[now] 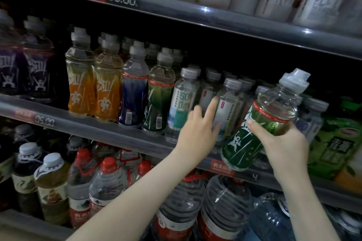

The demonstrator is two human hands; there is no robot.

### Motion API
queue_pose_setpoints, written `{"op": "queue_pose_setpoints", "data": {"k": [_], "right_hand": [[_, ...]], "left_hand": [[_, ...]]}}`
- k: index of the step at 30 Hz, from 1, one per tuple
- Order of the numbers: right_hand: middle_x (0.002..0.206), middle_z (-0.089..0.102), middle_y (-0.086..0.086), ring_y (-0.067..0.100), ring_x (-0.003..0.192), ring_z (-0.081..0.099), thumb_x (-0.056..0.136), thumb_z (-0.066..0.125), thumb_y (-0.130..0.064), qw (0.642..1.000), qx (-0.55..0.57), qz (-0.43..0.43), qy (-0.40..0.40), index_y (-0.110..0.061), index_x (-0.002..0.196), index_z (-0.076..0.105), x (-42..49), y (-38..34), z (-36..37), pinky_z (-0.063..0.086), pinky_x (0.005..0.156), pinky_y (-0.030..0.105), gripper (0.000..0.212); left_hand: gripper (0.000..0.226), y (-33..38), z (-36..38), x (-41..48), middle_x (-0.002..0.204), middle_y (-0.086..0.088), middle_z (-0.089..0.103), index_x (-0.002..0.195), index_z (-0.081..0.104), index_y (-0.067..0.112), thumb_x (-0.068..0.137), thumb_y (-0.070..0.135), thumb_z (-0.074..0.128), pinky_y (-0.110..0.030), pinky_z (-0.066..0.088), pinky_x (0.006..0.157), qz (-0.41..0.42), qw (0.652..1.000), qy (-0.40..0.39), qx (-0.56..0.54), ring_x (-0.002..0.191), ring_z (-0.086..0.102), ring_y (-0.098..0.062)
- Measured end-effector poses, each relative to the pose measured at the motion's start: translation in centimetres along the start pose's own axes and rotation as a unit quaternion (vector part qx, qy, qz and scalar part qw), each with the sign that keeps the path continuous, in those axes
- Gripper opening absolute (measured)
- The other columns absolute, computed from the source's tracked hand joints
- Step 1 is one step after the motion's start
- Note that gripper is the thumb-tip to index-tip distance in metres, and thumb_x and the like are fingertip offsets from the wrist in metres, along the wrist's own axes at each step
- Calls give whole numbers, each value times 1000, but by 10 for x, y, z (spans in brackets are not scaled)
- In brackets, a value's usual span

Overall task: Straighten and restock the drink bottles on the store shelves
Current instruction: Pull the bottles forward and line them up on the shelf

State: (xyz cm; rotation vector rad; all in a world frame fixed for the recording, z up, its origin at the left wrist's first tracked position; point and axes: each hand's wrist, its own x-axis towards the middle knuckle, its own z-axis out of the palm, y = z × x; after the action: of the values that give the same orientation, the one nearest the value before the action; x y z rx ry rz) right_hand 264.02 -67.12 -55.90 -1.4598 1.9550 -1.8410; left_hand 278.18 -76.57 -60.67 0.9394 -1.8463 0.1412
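Right hand (284, 146) clamps 1 tilted, glossy green-labelled plastic bottle (252, 135); left hand (197, 129), fingers spread, before clear shelved bottle (228, 103).

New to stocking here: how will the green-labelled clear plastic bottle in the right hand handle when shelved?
Likely hefty for its size: the green-labelled clear plastic bottle looks nearly full. Tall and narrow, it may tip if nudged. Its glossy sleeve could slip, though the right hand grips its middle.

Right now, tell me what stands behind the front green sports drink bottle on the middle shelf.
Grey caps show behind the green sports drink bottle. The bodies and labels of those bottles are covered.
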Motion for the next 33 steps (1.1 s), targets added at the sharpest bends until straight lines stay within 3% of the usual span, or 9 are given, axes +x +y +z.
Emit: {"op": "queue_pose_setpoints", "data": {"k": [5, 8, 12, 14, 17, 20, 24, 27, 33], "right_hand": [[82, 70, -12, 11, 82, 66, 64, 80, -48, 1000, -8, -6, -5, -25, 87, 66, 1, 2, -8, 53, 75, 34, 35], [82, 69, -13, 9, 81, 65, 67, 80, -45, 1000, -4, -4, -4, -24, 88, 66, 3, 4, -15, 51, 70, 29, 33], [84, 69, -11, 9, 82, 65, 69, 81, -41, 1000, 2, -1, 3, -22, 88, 67, 4, 10, -25, 47, 67, 26, 30], [85, 70, -10, 10, 82, 65, 69, 81, -41, 1000, 7, 3, 9, -23, 85, 67, 5, 12, -28, 49, 71, 28, 28], [86, 70, -9, 11, 84, 65, 68, 80, -42, 1000, 11, 5, 7, -23, 87, 67, 6, 14, -27, 49, 72, 29, 30], [86, 70, -9, 11, 83, 66, 69, 80, -43, 1000, 12, 1, 4, -21, 89, 68, 7, 14, -26, 50, 72, 29, 32], [85, 70, -9, 12, 83, 66, 70, 80, -42, 1000, 27, 11, 1, -21, 87, 67, 6, 13, -22, 53, 75, 32, 30], [83, 70, -10, 12, 81, 67, 69, 80, -43, 999, 27, 19, -10, -22, 85, 65, 5, 14, -16, 51, 70, 29, 30], [82, 71, -11, 9, 79, 66, 65, 82, -45, 999, -7, 15, -44, -22, 89, 68, -2, 10, 1, 53, 73, 30, 35]], "left_hand": [[98, 10, 17, 12, 120, -21, 53, 146, -20, 29, 91, 43, 59, -30, 46, 69, -70, 990, -121, -30, 87, 61, -31], [100, 10, 17, 14, 111, -19, 57, 145, -24, 29, 92, 34, 60, -30, 46, 58, -96, 983, -145, -61, 65, 58, -24], [104, 2, 8, 11, 111, -19, 54, 144, -29, 26, 90, 27, 61, -33, 48, 59, -149, 980, -121, -49, 68, 59, -27], [107, 3, 7, 8, 107, -18, 54, 144, -26, 20, 87, 28, 64, -29, 45, 55, -156, 983, -96, 29, 70, 60, -28], [114, 8, 17, 2, 91, -15, 56, 149, 13, 3, 65, 31, 84, -25, 41, 51, -102, 980, -7, 171, 68, 56, -24], [107, 3, 23, 1, 105, -13, 53, 141, 33, -2, 57, 38, 86, -28, 45, 71, -36, 964, 80, 249, 86, 49, -23], [113, -10, 18, -3, 147, -18, 20, 149, 17, 10, 64, 56, 75, -53, 21, 110, -21, 959, 107, 262, 135, 23, -36], [117, -21, 15, -6, 155, -23, 1, 151, 3, 18, 66, 63, 70, -67, 1, 108, -93, 978, 82, 167, 141, 1, -48], [115, -29, 18, -9, 152, -34, 3, 150, -3, 18, 72, 58, 72, -57, 24, 109, -119, 992, 18, 40, 136, 18, -54]]}}
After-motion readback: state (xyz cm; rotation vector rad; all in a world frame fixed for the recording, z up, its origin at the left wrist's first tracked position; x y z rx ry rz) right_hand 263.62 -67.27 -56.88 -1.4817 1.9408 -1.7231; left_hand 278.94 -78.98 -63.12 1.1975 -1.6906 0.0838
